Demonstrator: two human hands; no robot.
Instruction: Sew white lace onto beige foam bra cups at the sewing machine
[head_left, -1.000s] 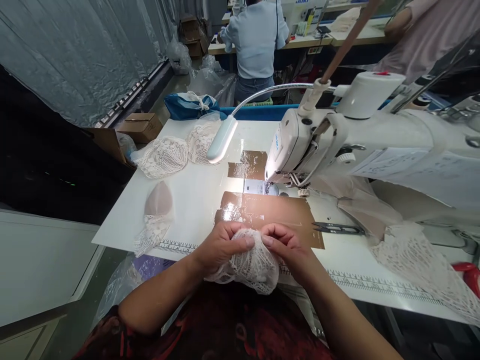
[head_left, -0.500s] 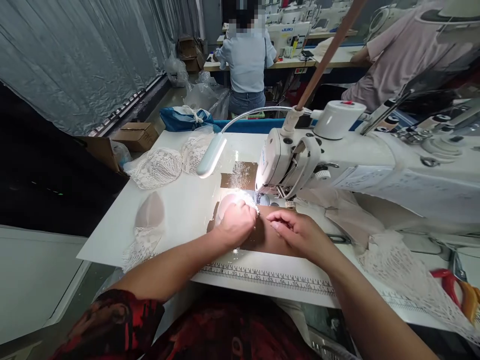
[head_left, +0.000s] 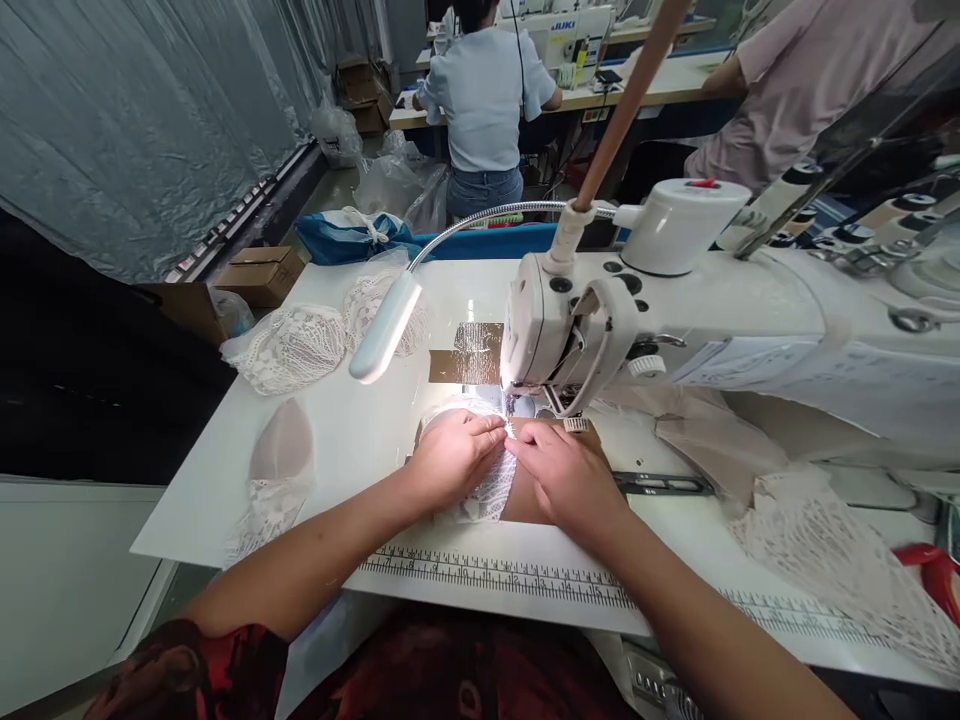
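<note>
Lying under and between the hands (head_left: 454, 460), white lace (head_left: 493, 492)

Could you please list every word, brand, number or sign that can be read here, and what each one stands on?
"JUKI": on the white sewing machine in the background.
Ruler strip along the table's front edge: numbers too small to read surely.
Papers on the near sewing machine: writing too faint.
Cardboard box: any print too blurred.
</note>
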